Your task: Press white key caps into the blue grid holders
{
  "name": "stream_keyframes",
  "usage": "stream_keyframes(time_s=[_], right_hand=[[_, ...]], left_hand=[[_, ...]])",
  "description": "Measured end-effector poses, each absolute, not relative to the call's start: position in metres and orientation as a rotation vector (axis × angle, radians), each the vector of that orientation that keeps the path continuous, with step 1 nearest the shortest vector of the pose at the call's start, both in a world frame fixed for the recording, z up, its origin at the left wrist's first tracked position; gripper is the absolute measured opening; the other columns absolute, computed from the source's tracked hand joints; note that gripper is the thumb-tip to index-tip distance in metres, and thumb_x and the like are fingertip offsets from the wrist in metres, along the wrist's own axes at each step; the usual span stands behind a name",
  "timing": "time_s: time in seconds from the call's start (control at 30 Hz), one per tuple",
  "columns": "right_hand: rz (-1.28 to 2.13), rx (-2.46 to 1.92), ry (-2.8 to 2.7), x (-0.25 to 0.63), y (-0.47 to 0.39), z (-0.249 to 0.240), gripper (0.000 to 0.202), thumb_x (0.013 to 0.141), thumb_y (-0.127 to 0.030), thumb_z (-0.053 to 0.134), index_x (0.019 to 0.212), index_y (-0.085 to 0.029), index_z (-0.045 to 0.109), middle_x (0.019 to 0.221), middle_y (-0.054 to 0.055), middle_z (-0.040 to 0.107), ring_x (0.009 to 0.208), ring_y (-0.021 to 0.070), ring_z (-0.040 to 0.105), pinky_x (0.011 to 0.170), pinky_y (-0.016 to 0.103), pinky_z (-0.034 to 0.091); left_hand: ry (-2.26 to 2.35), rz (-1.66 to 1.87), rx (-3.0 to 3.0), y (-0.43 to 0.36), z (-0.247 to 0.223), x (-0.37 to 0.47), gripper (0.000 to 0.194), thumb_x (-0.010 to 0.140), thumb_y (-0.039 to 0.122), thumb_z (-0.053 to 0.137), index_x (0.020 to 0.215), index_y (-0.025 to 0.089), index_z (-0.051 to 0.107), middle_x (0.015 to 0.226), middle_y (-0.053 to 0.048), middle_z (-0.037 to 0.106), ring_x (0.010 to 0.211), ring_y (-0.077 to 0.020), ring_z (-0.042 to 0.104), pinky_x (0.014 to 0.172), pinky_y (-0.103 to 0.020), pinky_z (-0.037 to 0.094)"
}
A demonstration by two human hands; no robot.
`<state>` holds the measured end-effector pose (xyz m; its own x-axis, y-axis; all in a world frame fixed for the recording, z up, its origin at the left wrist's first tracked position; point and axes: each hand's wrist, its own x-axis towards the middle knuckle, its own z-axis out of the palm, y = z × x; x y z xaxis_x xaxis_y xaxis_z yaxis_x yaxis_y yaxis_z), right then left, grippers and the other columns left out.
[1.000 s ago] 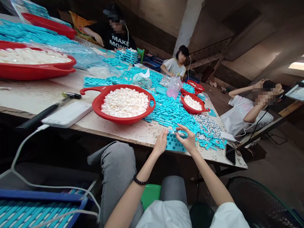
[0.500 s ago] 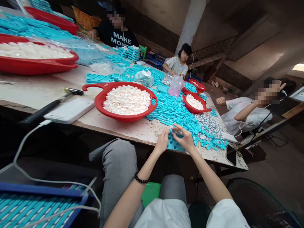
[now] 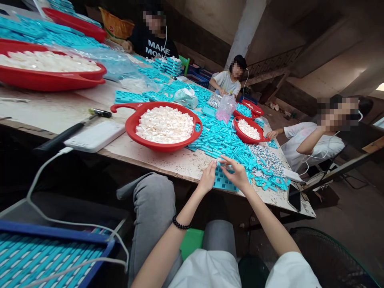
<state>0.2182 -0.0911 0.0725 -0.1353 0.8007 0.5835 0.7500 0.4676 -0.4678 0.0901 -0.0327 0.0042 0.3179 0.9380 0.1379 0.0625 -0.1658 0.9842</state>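
My left hand [image 3: 207,177] is closed at the front edge of the table, its fingertips pinched on something small that I cannot make out. My right hand [image 3: 237,175] faces it, thumb and index finger apart and curved, fingertips close to those of the left. A small pale spot shows between the hands, too small to name. Under them lies a light-blue plastic plate with rows of square holes [image 3: 222,182], partly covered by the right hand. Just beyond is a heap of narrow blue plastic pieces [image 3: 216,138].
A red bowl of white pieces [image 3: 164,147] stands to the left. Behind the power bank [image 3: 95,135] lies a black-handled tool [image 3: 64,136]. Small speckled pieces [image 3: 267,158] and a phone [image 3: 294,197] are on the right. Co-workers sit around the table; a blue crate [image 3: 57,234] is lower left.
The view has shifted slightly, so the scene sits a little further right. My hands stay together over the plate. The person on the right has lowered a hand toward a red bowl.
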Motion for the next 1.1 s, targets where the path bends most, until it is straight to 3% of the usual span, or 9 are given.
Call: stream_keyframes(time_s=[0.17,0.3,0.67,1.1], right_hand=[[-0.096,-1.377,-2.073,0.220,-0.088,0.074,0.057,0.095,-0.015,0.057,0.147,-0.035,0.046,0.112,0.000,0.074,0.091,0.0182,0.070,0.088,0.033,0.057],[-0.091,-1.495,-2.049,0.219,-0.087,0.074,0.063,0.092,-0.012,0.058,0.149,-0.033,0.043,0.111,0.001,0.074,0.093,0.0192,0.071,0.087,0.032,0.058],[0.255,-1.435,-1.791,0.219,-0.089,0.060,0.060,0.091,-0.018,0.062,0.146,-0.037,0.046,0.114,-0.003,0.074,0.102,0.0192,0.073,0.094,0.034,0.059],[0.221,-1.420,-1.694,0.219,-0.088,0.046,0.056,0.090,-0.021,0.066,0.142,-0.034,0.049,0.114,0.000,0.075,0.102,0.0201,0.073,0.092,0.035,0.059]], left_hand=[[0.836,0.996,1.501,-0.033,0.012,0.086,0.051,0.099,0.053,0.030,0.116,0.020,0.064,0.116,-0.009,0.071,0.120,-0.0271,0.061,0.103,-0.039,0.046],[0.802,0.968,1.546,-0.033,0.015,0.083,0.045,0.094,0.060,0.040,0.102,0.022,0.061,0.093,-0.004,0.071,0.099,-0.0258,0.066,0.088,-0.037,0.049],[0.755,0.995,1.553,-0.033,0.015,0.083,0.040,0.093,0.060,0.039,0.090,0.023,0.055,0.092,-0.003,0.067,0.095,-0.0232,0.062,0.087,-0.034,0.046],[0.860,1.024,1.542,-0.027,0.005,0.088,0.041,0.089,0.060,0.045,0.081,0.022,0.056,0.076,-0.002,0.063,0.082,-0.0217,0.062,0.075,-0.032,0.050]])
